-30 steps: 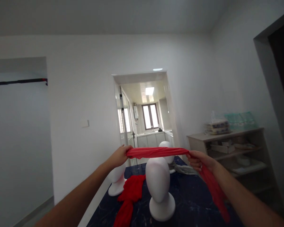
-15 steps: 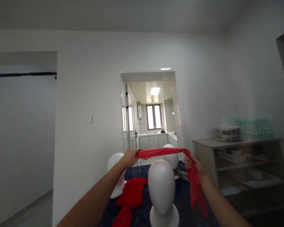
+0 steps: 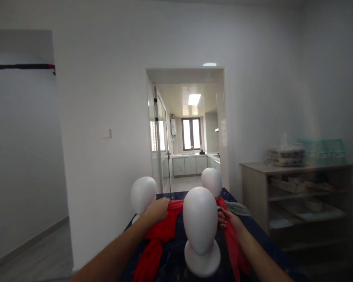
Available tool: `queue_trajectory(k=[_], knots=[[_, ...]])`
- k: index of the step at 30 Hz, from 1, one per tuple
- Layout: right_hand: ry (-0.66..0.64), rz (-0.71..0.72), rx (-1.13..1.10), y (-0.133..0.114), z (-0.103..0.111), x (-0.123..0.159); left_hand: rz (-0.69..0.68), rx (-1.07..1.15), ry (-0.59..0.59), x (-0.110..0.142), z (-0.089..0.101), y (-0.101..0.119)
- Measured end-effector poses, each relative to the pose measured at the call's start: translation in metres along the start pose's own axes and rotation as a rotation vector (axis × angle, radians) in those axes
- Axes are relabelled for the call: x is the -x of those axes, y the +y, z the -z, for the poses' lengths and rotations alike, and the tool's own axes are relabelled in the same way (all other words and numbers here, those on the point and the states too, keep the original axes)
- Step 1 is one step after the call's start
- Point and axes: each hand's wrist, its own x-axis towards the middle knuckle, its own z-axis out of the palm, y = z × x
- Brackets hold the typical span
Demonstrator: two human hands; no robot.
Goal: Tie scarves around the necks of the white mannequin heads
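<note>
A white mannequin head (image 3: 200, 223) stands upright at the near middle of the dark blue table. Behind it, my left hand (image 3: 158, 210) is closed on one part of a light red scarf (image 3: 231, 239). On the other side of the head, my right hand (image 3: 229, 220) grips the scarf too, and a loose end hangs down below it. The stretch between my hands passes behind the head, which hides its middle. A deeper red cloth (image 3: 153, 250) lies on the table below my left hand.
Two more white mannequin heads stand farther back, one at left (image 3: 143, 194) and one at right (image 3: 211, 181). Grey cloth (image 3: 238, 208) lies at the table's right edge. A wooden shelf unit (image 3: 254, 168) with wrapped goods stands at right. Beyond the doorway is a kitchen.
Both hands have come down with the scarf, from above the near mannequin head's top to behind it at mid-height. The camera view has tilted downward.
</note>
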Motion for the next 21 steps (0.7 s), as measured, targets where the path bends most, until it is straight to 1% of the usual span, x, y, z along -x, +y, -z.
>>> queue_trajectory(k=[4, 7, 9, 11, 14, 16, 18, 19, 21], knots=[[0.156, -0.046, 0.031, 0.03, -0.007, 0.019, 0.019, 0.012, -0.02, 0.043, -0.018, 0.017], [0.262, -0.061, 0.057, 0.049, -0.01, 0.026, 0.054, 0.048, -0.018, 0.071, -0.031, 0.031], [0.325, -0.065, 0.069, 0.06, -0.011, 0.029, 0.095, 0.13, -0.019, 0.085, -0.041, 0.042], [0.377, -0.07, 0.076, 0.068, -0.011, 0.03, 0.169, 0.376, -0.041, 0.094, -0.054, 0.055], [0.433, -0.084, 0.081, 0.075, -0.011, 0.031, 0.308, 0.908, -0.113, 0.101, -0.079, 0.077], [0.454, -0.077, 0.088, 0.076, -0.013, 0.032, 0.345, 1.172, -0.153, 0.102, -0.096, 0.092], [0.474, -0.061, 0.1, 0.076, -0.017, 0.034, 0.327, 1.35, -0.187, 0.103, -0.112, 0.107], [0.485, -0.054, 0.108, 0.075, -0.019, 0.034, 0.307, 1.401, -0.197, 0.102, -0.118, 0.114], [0.506, -0.042, 0.127, 0.074, -0.023, 0.035, 0.284, 1.429, -0.195, 0.1, -0.127, 0.125]])
